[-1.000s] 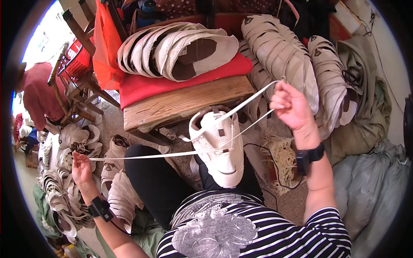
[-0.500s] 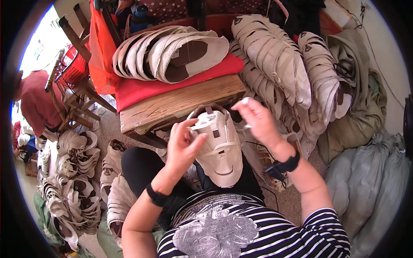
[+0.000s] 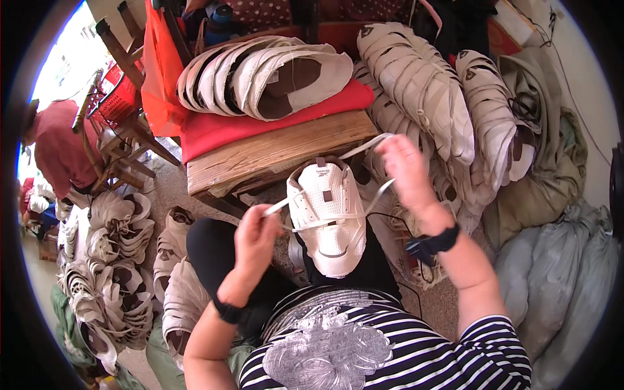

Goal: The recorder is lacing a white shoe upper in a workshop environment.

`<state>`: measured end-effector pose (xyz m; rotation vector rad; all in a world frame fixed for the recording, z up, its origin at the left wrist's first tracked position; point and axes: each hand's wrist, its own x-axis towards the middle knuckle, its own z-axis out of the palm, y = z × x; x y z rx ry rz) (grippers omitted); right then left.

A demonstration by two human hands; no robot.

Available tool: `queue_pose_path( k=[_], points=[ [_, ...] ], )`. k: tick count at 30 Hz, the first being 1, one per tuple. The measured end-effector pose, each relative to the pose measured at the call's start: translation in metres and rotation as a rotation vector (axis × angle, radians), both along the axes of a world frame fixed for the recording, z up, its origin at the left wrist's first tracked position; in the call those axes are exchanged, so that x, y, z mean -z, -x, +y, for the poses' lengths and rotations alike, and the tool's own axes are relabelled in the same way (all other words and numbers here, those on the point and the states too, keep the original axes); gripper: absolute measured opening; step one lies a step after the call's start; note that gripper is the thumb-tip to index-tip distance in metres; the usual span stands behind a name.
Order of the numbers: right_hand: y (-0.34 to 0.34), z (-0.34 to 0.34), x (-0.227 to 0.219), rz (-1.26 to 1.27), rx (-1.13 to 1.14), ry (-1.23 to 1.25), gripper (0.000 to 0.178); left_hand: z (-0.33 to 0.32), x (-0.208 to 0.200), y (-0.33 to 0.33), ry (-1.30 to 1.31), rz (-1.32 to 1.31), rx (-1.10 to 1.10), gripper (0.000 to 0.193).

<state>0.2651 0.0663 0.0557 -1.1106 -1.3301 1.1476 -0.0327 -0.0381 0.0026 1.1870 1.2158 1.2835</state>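
Note:
A cream-white shoe upper rests over my lap, toe toward me and the brown-lined opening facing away. A flat white shoelace runs across its front, low near the toe. Left of the upper, my left hand pinches one part of the lace between closed fingers. My right hand, to the right and a little farther off, is closed on the lace too. From that hand one stretch slants down to the upper, and another loops away toward the wooden bench's edge. Both hands are clear of the upper itself.
Ahead, a wooden bench carries a red cloth and nested uppers. More stacked uppers rise at the right, beside grey sacks. Piles of uppers cover the left floor. A person in dark red bends near a wooden chair.
My hands have moved apart from close beside the upper, and the lace now spans between them across its front. My left fingers, spread before, have closed on the lace.

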Motion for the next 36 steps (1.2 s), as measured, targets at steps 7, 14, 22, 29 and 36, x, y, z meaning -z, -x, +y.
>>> queue_pose_path(
  k=[7, 14, 22, 29, 36],
  points=[
    [-0.195, 0.025, -0.093, 0.516, 0.333, 0.122, 0.018, 0.009, -0.056, 0.168, 0.084, -0.280, -0.547, 0.031],
    [-0.277, 0.040, -0.077, 0.391, 0.690, 0.170, 0.015, -0.047, -0.004, 0.418, -0.029, -0.990, -0.714, 0.026],
    [-0.123, -0.028, -0.024, -0.083, 0.264, 0.304, 0.015, 0.015, -0.058, 0.103, 0.105, 0.017, -0.261, 0.025],
    [0.014, -0.057, 0.005, -0.090, -0.239, 0.405, 0.018, 0.008, -0.015, -0.002, 0.054, 0.205, 0.130, 0.016],
    [0.021, -0.070, -0.010, -0.302, -0.342, 0.326, 0.018, -0.001, -0.029, -0.026, 0.197, 0.366, 0.276, 0.019]
  ],
)
